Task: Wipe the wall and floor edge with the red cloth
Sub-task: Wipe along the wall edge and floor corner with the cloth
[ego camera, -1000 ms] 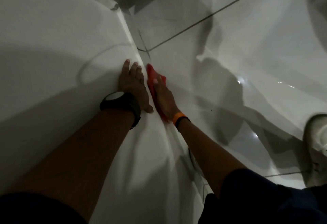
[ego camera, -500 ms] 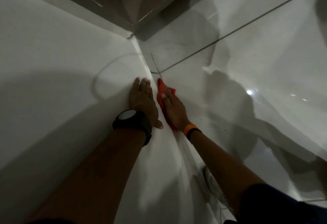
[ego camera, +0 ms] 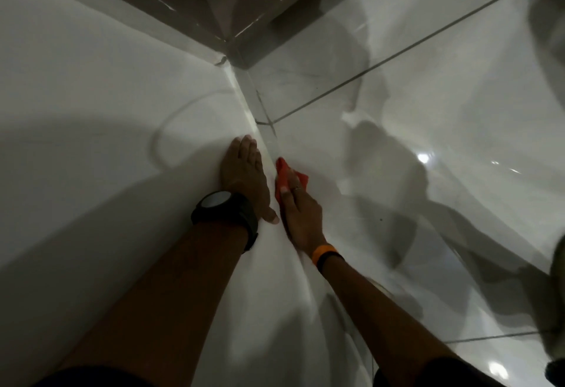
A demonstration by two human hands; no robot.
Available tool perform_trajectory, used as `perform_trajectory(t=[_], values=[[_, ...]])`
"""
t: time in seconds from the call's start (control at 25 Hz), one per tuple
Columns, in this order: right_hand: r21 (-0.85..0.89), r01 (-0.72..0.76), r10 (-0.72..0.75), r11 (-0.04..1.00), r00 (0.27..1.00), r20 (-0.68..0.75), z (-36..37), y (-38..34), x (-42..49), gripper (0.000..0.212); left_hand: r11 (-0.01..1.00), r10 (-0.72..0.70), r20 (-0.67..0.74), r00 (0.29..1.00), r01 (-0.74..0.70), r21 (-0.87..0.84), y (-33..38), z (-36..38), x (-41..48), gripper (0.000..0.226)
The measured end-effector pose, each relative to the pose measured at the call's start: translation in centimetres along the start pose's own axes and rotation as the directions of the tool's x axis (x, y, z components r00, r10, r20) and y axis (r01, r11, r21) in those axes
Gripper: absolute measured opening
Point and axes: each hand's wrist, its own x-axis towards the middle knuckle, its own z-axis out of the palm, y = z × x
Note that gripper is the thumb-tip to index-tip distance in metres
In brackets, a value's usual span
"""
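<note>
Dim corner, white wall [ego camera: 91,111] meeting glossy floor [ego camera: 412,105]. At that edge the red cloth [ego camera: 282,177] lies on the floor, pressed under the right hand [ego camera: 301,215], fingers flat, grip unclenched. Beside it the left hand [ego camera: 244,178] rests flat on the wall, gripping nothing; black watch [ego camera: 224,210] on wrist.

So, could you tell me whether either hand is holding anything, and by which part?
The right hand presses the red cloth onto the floor edge, fingers over its near half. The left hand lies flat on the wall, holding nothing.
</note>
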Motion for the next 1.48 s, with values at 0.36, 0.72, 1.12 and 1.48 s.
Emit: perform_trajectory(t=[0.36, 0.72, 1.12, 1.48], values=[[0.005, -0.154, 0.153, 0.988, 0.986, 0.071, -0.9, 2.4, -3.6, 0.054, 0.999, 0.036, 0.018, 0.999, -0.037, 0.035, 1.8, 1.0, -1.2, 0.133], [0.058, -0.211, 0.206, 0.976, 0.976, 0.074, -1.4, 4.7, -6.6, 0.049, 0.997, 0.072, -0.007, 0.997, -0.072, 0.037, 5.3, 2.8, -2.7, 0.130], [0.030, -0.295, 0.292, 0.955, 0.952, 0.088, -1.8, 7.2, -9.5, 0.051, 0.991, 0.075, 0.057, 0.996, -0.081, 0.109, 8.3, 3.7, -4.2, 0.120], [-0.022, -0.367, 0.367, 0.930, 0.925, 0.097, -1.8, 8.7, -11.6, 0.062, 0.989, 0.110, 0.048, 0.993, -0.115, 0.096, 9.6, 4.3, -5.7, 0.120]])
